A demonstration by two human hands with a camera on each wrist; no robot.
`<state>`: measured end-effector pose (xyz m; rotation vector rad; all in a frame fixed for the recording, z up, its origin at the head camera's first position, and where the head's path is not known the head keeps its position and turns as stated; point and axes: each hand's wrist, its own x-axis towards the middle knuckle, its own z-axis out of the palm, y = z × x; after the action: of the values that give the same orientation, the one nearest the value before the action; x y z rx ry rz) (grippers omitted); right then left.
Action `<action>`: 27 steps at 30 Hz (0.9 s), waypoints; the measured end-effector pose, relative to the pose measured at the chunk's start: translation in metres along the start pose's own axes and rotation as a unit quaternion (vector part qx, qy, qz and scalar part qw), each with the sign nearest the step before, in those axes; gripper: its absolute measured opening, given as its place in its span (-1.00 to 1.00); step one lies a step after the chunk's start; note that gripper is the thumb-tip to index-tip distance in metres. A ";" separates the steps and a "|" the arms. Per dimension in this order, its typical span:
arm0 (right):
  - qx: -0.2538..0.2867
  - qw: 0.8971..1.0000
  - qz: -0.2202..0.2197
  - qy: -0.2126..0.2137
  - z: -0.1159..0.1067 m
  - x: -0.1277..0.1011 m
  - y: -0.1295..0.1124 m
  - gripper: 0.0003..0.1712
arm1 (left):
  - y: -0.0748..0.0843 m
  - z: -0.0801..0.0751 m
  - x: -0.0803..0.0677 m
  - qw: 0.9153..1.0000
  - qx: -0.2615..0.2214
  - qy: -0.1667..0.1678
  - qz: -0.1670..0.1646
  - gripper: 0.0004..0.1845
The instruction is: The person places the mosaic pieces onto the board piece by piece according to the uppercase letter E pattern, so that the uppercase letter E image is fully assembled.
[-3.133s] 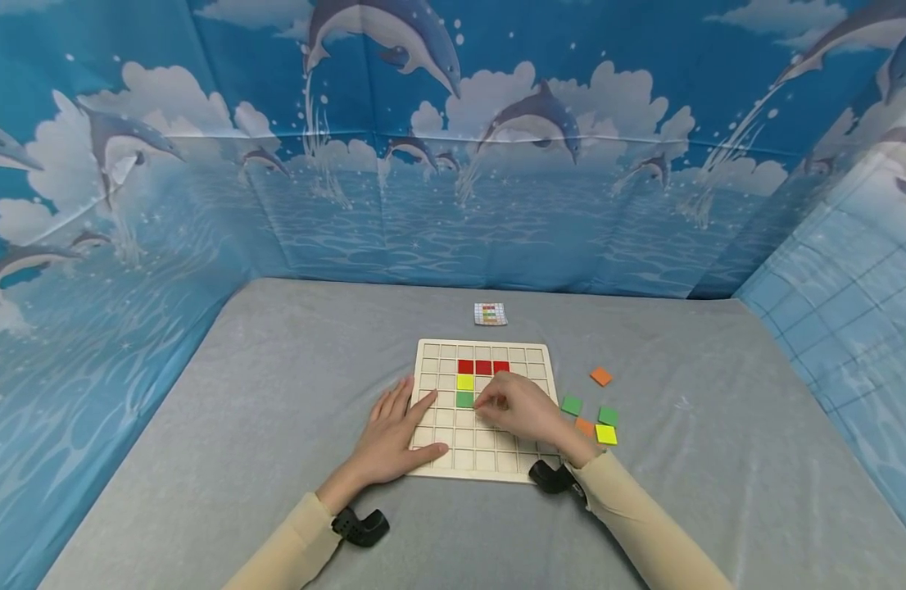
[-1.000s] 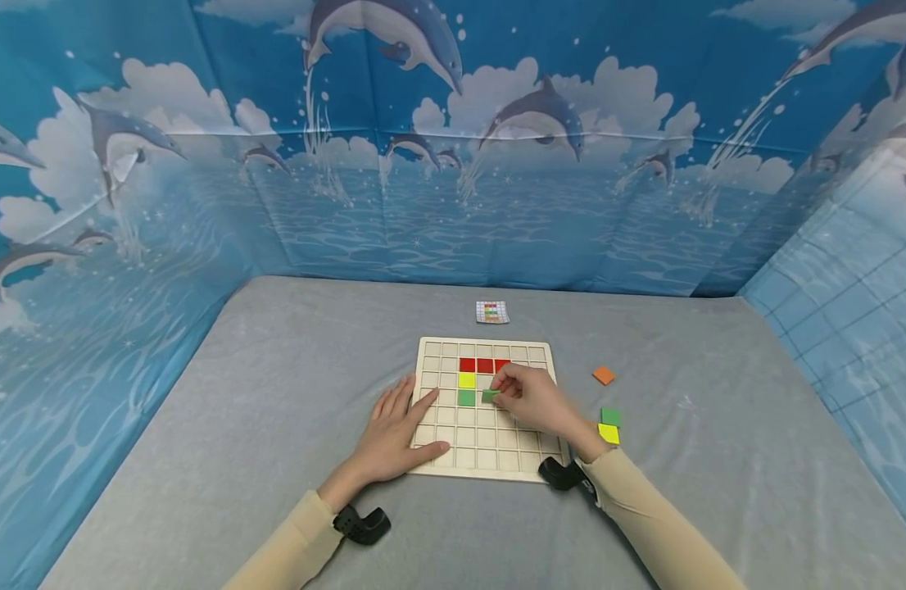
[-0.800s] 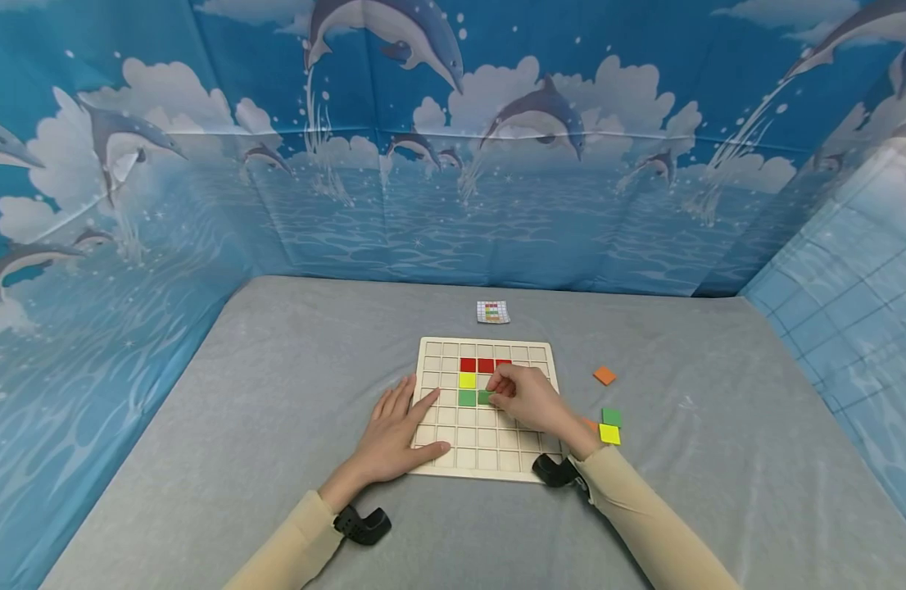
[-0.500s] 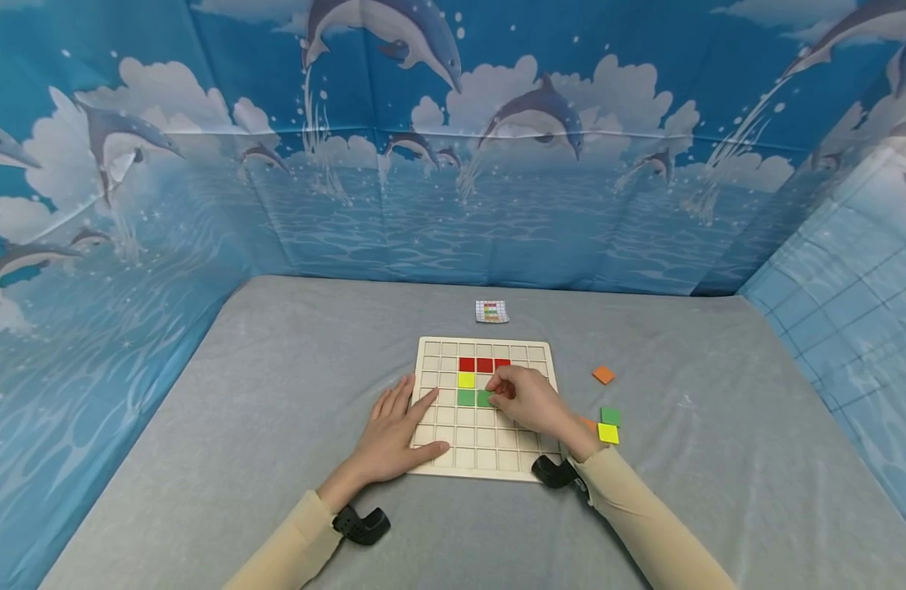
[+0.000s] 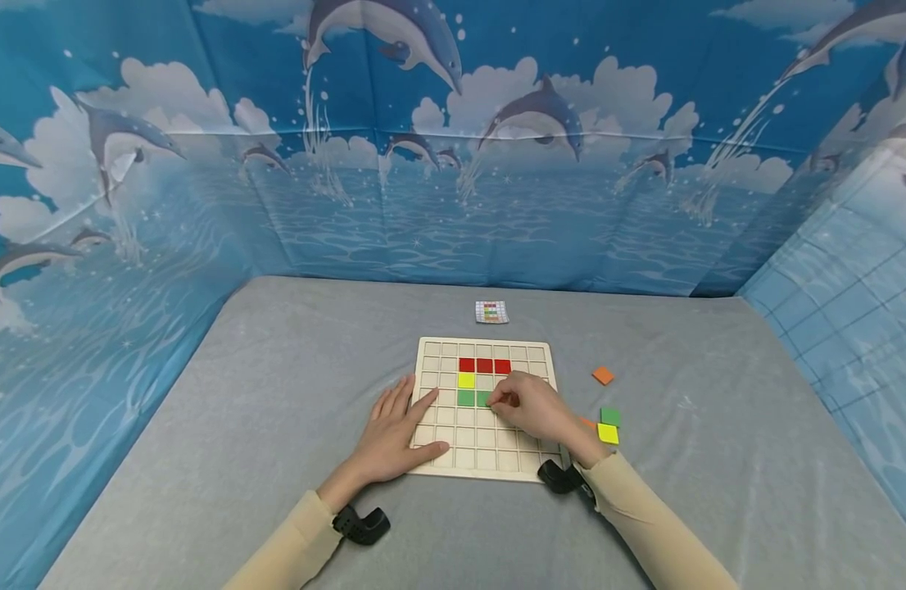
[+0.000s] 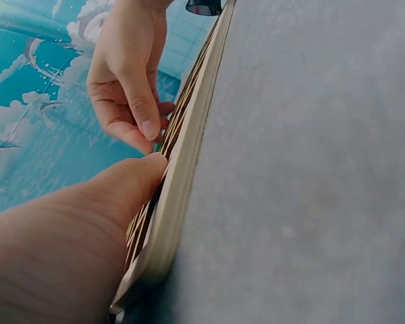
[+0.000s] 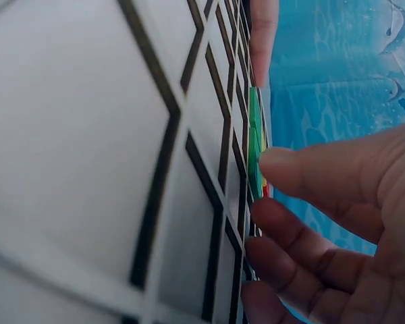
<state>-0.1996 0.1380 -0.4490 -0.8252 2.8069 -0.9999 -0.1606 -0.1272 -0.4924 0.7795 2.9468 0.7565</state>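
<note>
A wooden grid board (image 5: 453, 459) lies on the grey cloth. My left hand (image 5: 387, 434) rests spread on its left side. Set in its cells are three red tiles (image 5: 484, 365) in a row, a yellow tile (image 5: 465, 380) below the leftmost, and a green tile (image 5: 465, 398) under that. Beside it lies a second green tile (image 5: 482, 398), partly covered by my right hand (image 5: 530, 406) in the head view. In the right wrist view, the right thumb (image 7: 283, 169) touches a green tile (image 7: 254, 165), with the loosely bent fingers apart below.
Right of the board lie loose tiles: an orange tile (image 5: 604, 375), a green tile (image 5: 610, 416), a yellow tile (image 5: 608, 433) and another orange one partly behind the right wrist. A small card with a coloured grid (image 5: 491, 312) lies behind the board.
My right hand has brought a green tile from the right onto the board, laid it flat beside the first green tile, and shifted slightly back. The left hand has stayed put.
</note>
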 end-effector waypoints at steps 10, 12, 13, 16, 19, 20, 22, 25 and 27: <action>0.060 0.997 -0.051 -0.017 -0.018 -0.027 0.012 -0.89 | 0.001 0.001 0.000 1.000 -0.003 0.002 0.007 -0.13; 0.069 0.997 -0.045 -0.012 -0.025 -0.034 0.016 -0.88 | 0.001 0.001 0.000 1.000 -0.004 0.000 0.006 -0.12; 0.069 0.997 -0.036 -0.009 -0.029 -0.038 0.019 -0.87 | 0.001 0.001 0.000 1.000 -0.004 0.000 0.006 -0.12; 0.058 0.998 0.003 0.005 -0.041 -0.049 0.029 -0.86 | 0.001 0.000 0.000 1.000 -0.005 -0.003 0.003 -0.11; 0.031 0.999 0.041 0.016 -0.054 -0.060 0.041 -0.79 | 0.001 -0.001 0.001 1.000 -0.006 -0.003 0.003 -0.11; 0.019 0.998 0.049 0.021 -0.058 -0.064 0.046 -0.75 | 0.001 -0.001 0.001 1.000 -0.006 -0.001 0.003 -0.11; -0.003 0.998 0.058 0.028 -0.067 -0.070 0.054 -0.65 | 0.001 -0.001 0.001 1.000 -0.005 0.000 0.002 -0.11; -0.027 0.996 0.077 0.029 -0.078 -0.077 0.063 -0.54 | 0.000 0.000 0.001 1.000 -0.003 0.000 0.000 -0.11; -0.029 0.995 0.091 0.016 -0.084 -0.081 0.068 -0.52 | 0.000 0.000 0.001 1.000 -0.002 -0.001 0.000 -0.11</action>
<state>-0.1800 0.2708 -0.4335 -0.5491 2.8877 -0.9156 -0.1614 -0.1269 -0.4928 0.7807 2.9424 0.7621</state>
